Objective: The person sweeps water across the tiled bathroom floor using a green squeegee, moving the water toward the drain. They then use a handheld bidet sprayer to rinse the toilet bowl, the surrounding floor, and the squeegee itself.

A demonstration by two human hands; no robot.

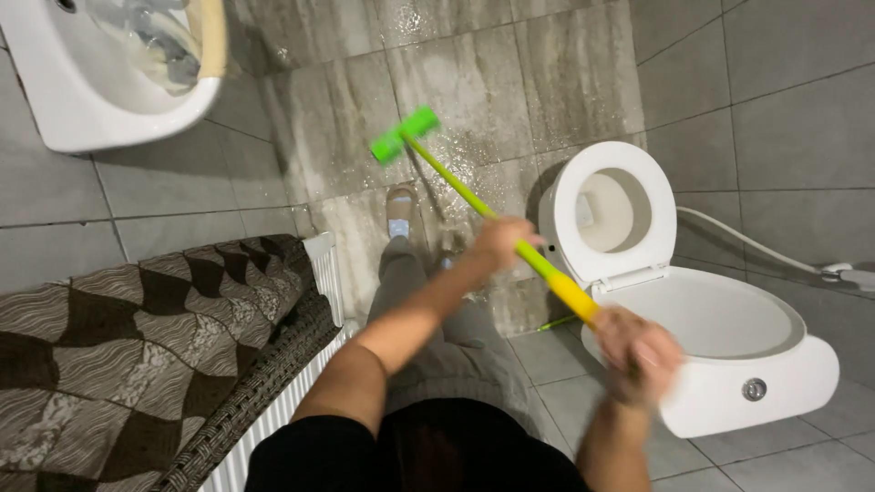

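Two hands are wrapped around one long-handled floor brush (474, 196), and both are closed tight on its shaft. The left hand (504, 239) grips about halfway along; the right hand (638, 351), blurred with motion, clamps the near end just above the person's lap. From the left hand the handle runs up and away to a bright green head (405, 135) that sits against the wet grey tile floor (474, 91), well ahead of both fists and just beyond the outstretched slippered foot (401, 211).

It looks like a light thing: a thin, stiff shaft, probably plastic or hollow metal, green along most of its length and yellow near the right hand. Light as it seems, the head sits far out, so a wide two-handed hold like this one seems the sensible way to steer it. Wet tile suggests the shaft could get slick.

Just right of the hands stands a white toilet (729, 346) with its lid (611, 210) up. Left of them is a woven basket (273, 364) under a patterned brown cloth (118, 337), and a white basin (91, 100) hangs farther off.
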